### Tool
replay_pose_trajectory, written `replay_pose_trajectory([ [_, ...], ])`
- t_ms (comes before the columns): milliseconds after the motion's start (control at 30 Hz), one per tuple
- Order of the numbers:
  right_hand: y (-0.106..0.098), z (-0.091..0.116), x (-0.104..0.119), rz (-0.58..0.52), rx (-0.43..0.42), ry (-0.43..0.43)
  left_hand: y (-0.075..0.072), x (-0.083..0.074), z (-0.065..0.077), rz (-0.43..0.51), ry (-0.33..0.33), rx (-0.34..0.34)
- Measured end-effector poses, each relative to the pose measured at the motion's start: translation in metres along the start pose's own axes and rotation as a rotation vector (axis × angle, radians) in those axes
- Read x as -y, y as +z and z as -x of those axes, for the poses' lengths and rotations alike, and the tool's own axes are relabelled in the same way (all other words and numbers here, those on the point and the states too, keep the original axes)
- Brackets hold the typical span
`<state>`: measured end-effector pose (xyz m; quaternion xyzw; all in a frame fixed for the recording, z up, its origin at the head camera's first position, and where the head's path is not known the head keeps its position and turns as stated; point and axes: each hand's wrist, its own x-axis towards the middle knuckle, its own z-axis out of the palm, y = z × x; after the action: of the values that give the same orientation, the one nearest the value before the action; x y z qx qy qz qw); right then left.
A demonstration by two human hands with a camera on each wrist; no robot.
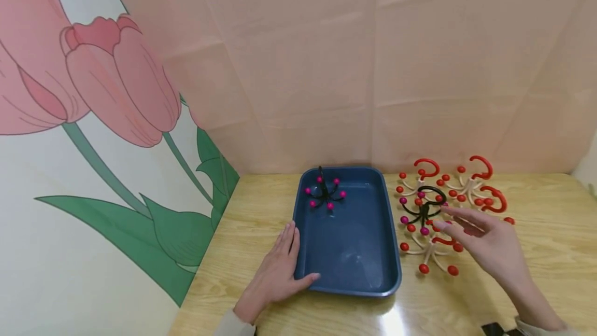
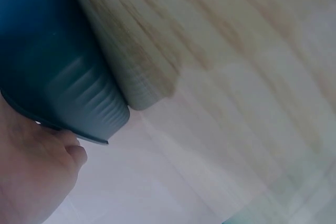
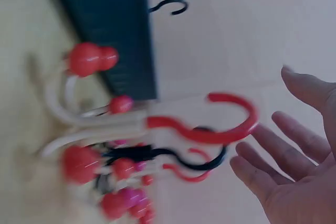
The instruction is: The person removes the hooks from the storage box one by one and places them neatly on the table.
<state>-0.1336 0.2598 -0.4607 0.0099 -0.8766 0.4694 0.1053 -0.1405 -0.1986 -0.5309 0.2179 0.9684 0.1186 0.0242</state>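
My left hand (image 1: 279, 267) rests against the left side of a blue tray (image 1: 347, 290), its fingers straight along the outer rim and the thumb over the near left corner. Inside the tray, toward the back left, stands a black multi-arm hook (image 1: 325, 194) with magenta ball tips. My right hand (image 1: 489, 240) is held over the right-hand group of hooks, fingers parted and nothing between them. Closest to its fingertips is another black multi-arm hook (image 1: 424, 211) with magenta balls. Around that one stand several white multi-arm hooks (image 3: 118, 124) with red balls and red curved tops.
The hooks on the right crowd together beside the tray, their arms overlapping in the head view. A wood-grain table (image 1: 247, 222) carries everything. Behind it hangs a plain pinkish cloth (image 1: 298, 77), and a tulip-printed panel (image 1: 116, 92) stands at the left.
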Motion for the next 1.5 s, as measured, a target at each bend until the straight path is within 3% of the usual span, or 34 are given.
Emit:
replay_pose_trajectory([
  [100, 0.000, -0.005, 0.021, 0.013, -0.042, -0.021, -0.001, 0.000, 0.000, 0.000, -0.001, 0.002],
  [400, 0.024, -0.020, 0.074, -0.099, -0.124, -0.166, -0.001, 0.000, 0.000, -0.024, 0.010, -0.003],
  [700, 0.047, -0.039, 0.102, -0.119, -0.061, -0.208, -0.001, -0.001, -0.001, -0.011, 0.004, 0.003],
  [967, 0.077, -0.061, 0.107, -0.202, 0.045, -0.228, -0.002, -0.002, 0.000, -0.007, -0.009, 0.013],
  [1233, 0.107, -0.088, 0.104, -0.194, 0.123, -0.208, -0.001, -0.002, -0.001, -0.006, -0.011, 0.005],
  [1500, 0.137, -0.111, 0.095, -0.235, 0.124, -0.177, 0.000, -0.001, 0.000, -0.016, -0.002, -0.005],
])
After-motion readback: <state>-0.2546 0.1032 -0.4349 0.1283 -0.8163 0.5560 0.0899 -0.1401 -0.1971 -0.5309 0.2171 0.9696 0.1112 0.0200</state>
